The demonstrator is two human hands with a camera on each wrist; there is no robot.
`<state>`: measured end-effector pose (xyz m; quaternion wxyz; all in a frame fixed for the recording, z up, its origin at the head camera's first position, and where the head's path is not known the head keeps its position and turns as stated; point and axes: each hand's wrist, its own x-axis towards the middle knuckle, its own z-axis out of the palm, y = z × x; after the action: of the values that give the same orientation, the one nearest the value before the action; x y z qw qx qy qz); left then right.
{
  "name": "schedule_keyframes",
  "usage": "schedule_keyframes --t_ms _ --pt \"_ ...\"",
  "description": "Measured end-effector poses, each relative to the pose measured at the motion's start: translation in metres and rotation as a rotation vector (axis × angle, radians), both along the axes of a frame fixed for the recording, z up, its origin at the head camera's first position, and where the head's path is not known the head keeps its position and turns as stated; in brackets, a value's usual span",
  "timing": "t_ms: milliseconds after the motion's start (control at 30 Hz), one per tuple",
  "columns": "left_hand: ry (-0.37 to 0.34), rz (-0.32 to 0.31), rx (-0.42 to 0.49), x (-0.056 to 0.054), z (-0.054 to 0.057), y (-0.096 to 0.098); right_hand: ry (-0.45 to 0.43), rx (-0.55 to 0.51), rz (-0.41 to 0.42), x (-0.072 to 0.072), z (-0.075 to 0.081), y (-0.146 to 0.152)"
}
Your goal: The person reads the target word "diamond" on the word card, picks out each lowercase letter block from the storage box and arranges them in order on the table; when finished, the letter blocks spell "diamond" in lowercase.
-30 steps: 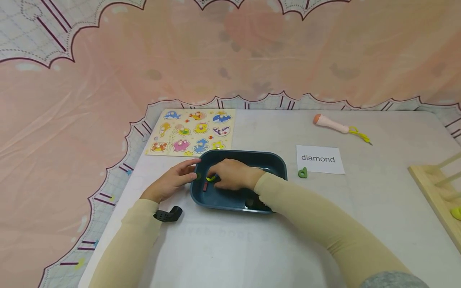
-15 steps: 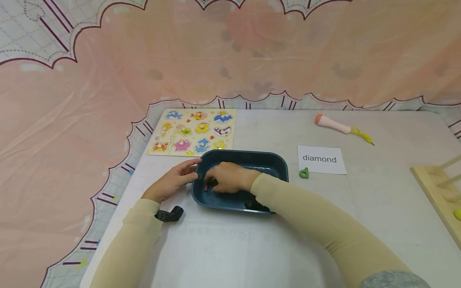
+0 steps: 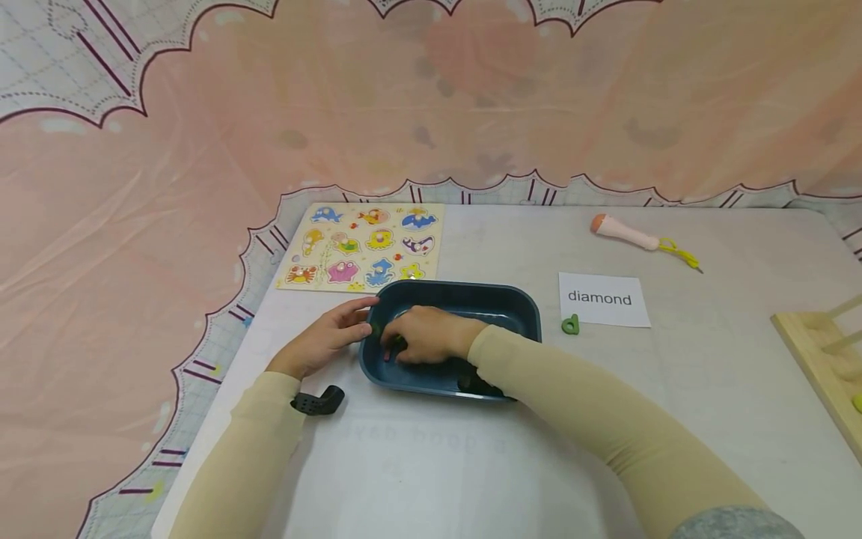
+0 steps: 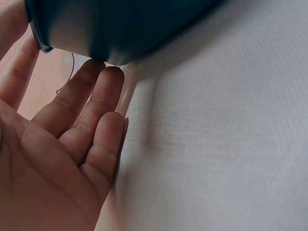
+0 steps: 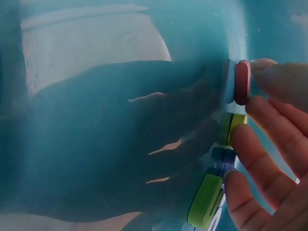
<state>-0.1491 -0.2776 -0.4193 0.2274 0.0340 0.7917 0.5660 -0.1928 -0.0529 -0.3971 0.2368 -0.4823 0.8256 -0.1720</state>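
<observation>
My right hand (image 3: 431, 333) reaches into a dark blue tray (image 3: 465, 391). In the right wrist view, the thumb and index fingertip meet a small red bar-shaped piece (image 5: 242, 83) standing near the tray wall. A yellow piece (image 5: 237, 123), a purple piece (image 5: 228, 158) and a green piece (image 5: 206, 201) line up below it, beside the other fingertips. The left hand (image 3: 326, 333) rests with extended fingers against the tray's left end; in the left wrist view its fingertips touch the tray's outside. A green letter d (image 3: 570, 324) lies at the lower edge of a white card (image 3: 606, 299) reading "diamond".
Behind the tray lies a sea-animal peg puzzle board (image 3: 364, 247). A pink-handled tool with a yellow end (image 3: 626, 232) is at the back right. A wooden rack (image 3: 815, 352) stands at the right edge. Black objects (image 3: 477, 380) sit under the right forearm in the tray.
My right hand has shifted slightly left and down within the tray, from beside the yellow-green piece to the red one, which its fingers now mostly cover. The left hand stays at the tray's end.
</observation>
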Motion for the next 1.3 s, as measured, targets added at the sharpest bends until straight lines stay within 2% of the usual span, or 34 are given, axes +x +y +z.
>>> schedule_keyframes --t_ms 733,1133,1300 --pt "-0.006 0.012 -0.002 0.001 0.002 -0.001 0.014 0.019 -0.018 0.001 -0.001 -0.001" --pt "-0.011 0.014 0.013 0.002 0.004 0.000 0.105 0.034 -0.016 0.005 -0.005 -0.011" --pt "-0.011 0.016 0.013 0.003 0.004 0.001 0.112 0.035 -0.021 0.006 -0.006 -0.013"
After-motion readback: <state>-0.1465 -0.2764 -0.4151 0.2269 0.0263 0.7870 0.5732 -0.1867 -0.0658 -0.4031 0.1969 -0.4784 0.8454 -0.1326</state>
